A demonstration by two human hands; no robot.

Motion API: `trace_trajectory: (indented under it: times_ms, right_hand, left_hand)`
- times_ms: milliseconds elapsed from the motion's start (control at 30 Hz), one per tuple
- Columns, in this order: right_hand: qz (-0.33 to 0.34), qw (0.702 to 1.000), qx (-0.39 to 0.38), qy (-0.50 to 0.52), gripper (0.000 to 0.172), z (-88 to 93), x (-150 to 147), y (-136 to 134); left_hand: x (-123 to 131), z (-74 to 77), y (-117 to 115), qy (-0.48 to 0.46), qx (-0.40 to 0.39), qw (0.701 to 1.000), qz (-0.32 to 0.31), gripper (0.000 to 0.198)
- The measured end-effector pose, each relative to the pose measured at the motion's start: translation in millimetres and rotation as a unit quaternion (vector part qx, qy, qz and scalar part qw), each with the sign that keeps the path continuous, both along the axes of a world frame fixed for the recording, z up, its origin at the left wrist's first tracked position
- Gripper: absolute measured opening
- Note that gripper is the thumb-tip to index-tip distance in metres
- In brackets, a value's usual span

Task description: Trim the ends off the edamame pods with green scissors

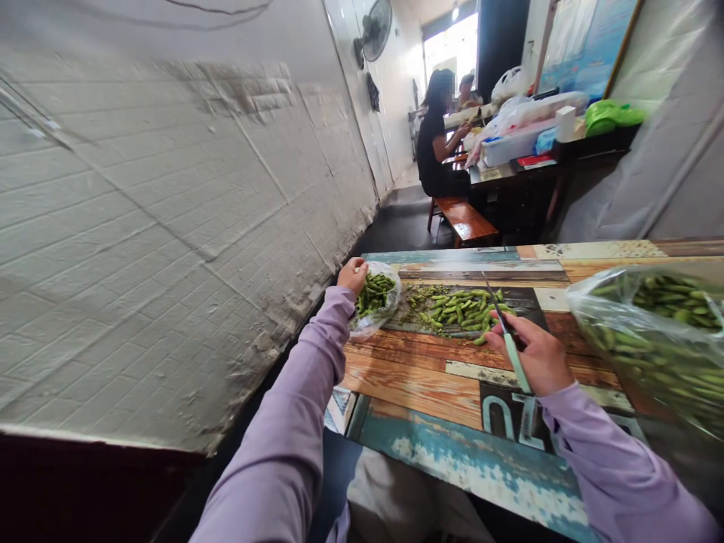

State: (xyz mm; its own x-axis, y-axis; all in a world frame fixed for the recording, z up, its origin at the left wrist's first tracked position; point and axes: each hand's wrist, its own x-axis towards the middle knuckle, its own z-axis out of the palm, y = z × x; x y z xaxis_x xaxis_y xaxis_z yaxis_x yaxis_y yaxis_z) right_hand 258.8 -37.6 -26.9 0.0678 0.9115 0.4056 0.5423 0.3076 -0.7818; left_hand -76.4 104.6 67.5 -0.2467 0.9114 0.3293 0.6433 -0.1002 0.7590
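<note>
My right hand (pixel 540 354) is closed round a knife (pixel 513 351) with a mint-green handle, its thin blade pointing away from me over a pile of green bean pods (pixel 461 309). The fingertips of that hand are close to the pods at the pile's near right edge. My left hand (pixel 353 274) is at the far left rim of a container lined with clear plastic (pixel 390 309), which holds more green pods (pixel 374 291). Its fingers are curled together, and whatever they may hold is hidden.
Small trimmings (pixel 421 302) lie left of the pile. At the right stands a large clear plastic bag of pods (pixel 661 339) on the patchwork wood table (pixel 407 377). A white wall (pixel 170 226) runs along the left. Beyond are a red-brown bench (pixel 467 219), a seated person (pixel 438 143) and another person.
</note>
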Motion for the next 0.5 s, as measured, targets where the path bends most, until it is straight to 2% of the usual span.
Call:
trace_trajectory:
  times_ms: [100, 200, 333, 500]
  right_hand:
    - [-0.007, 1.0, 0.005, 0.011, 0.042, 2.8, 0.6, 0.0]
    - [-0.007, 1.0, 0.009, 0.025, 0.042, 3.6, 0.1, 0.2]
    - [-0.006, 0.999, 0.012, 0.041, 0.045, 4.2, 0.7, 1.0]
    - [-0.013, 0.996, -0.019, 0.091, 0.044, 6.7, 7.4, 5.0]
  left_hand:
    - [-9.9, -6.2, -2.6, 0.056, -0.012, 0.998, -0.005, 0.018]
    - [-9.5, -23.7, -16.0, 0.102, -0.031, 0.994, -0.035, 0.026]
    - [-7.0, -45.8, -33.7, 0.169, -0.069, 0.979, -0.087, 0.027]
    - [-6.7, -53.3, -37.8, 0.246, -0.087, 0.961, -0.094, 0.034]
